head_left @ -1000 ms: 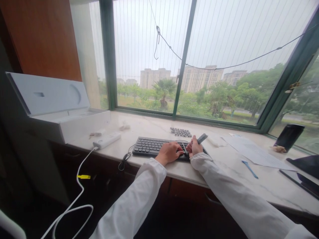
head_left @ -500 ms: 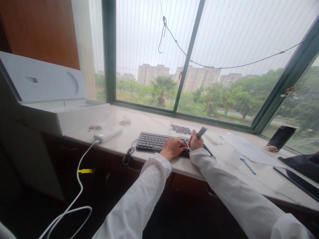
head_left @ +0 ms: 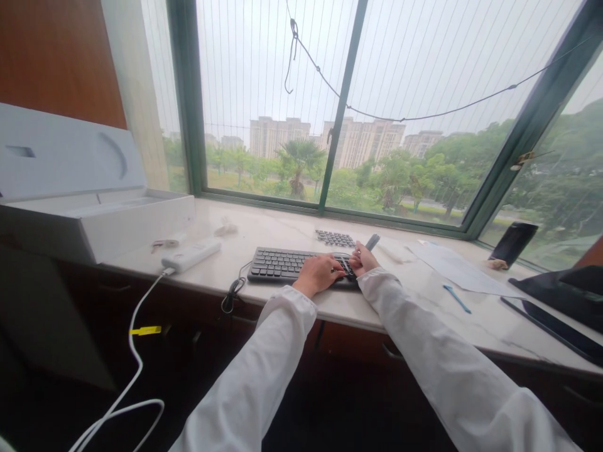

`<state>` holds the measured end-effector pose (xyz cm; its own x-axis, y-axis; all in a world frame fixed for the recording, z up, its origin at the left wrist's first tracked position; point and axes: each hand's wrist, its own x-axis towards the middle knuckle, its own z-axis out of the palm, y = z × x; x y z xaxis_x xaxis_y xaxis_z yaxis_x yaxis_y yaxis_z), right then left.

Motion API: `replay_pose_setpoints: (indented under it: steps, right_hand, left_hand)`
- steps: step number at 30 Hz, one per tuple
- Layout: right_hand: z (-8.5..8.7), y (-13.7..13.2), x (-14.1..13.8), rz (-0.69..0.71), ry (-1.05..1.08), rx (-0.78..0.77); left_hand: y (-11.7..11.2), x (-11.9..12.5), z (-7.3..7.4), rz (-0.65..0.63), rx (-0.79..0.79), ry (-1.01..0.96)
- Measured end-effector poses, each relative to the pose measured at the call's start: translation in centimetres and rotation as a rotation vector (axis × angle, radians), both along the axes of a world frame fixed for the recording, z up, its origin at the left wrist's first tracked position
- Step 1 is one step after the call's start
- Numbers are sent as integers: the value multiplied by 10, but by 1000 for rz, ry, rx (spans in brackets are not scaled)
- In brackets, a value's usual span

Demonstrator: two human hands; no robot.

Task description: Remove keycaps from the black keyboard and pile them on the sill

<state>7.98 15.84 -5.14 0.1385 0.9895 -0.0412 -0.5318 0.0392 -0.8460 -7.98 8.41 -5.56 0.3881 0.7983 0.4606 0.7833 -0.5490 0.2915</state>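
A: Hands?
B: Right hand (head_left: 362,260) grip closed on grey tool (head_left: 372,242). Left hand (head_left: 320,274) on the keys, can't tell its grip.
A: Keyboard?
B: Keyboard (head_left: 282,263) flat on desk (head_left: 424,295), near front edge.

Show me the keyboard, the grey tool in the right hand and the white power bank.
keyboard (head_left: 277,263): head view, on the keys of its left half.
grey tool (head_left: 373,242): head view, on its free upper end.
white power bank (head_left: 191,255): head view, middle of its top face.

Both sleeves (head_left: 264,370) are long, loose, white; fingers (head_left: 336,271) bare.
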Motion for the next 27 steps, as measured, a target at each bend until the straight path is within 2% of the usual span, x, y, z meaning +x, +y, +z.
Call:
replay_pose_setpoints:
  steps: [10,15,18,23,27]
  right_hand:
    - [1,-11,-13,81,-40,205]
    - [1,-17,-16,17,-104,248]
    - [-3,-22,-21,-38,-325,393]
    - [-9,-34,-25,-152,-940,691]
    - [-8,-42,-24,-184,-1093,783]
  left_hand:
    - [-3,-1,3,-9,9,35]
    - [0,0,1,-12,14,45]
    - [0,0,1,9,13,38]
    - [-1,1,3,38,-1,24]
    - [-3,2,7,40,-20,16]
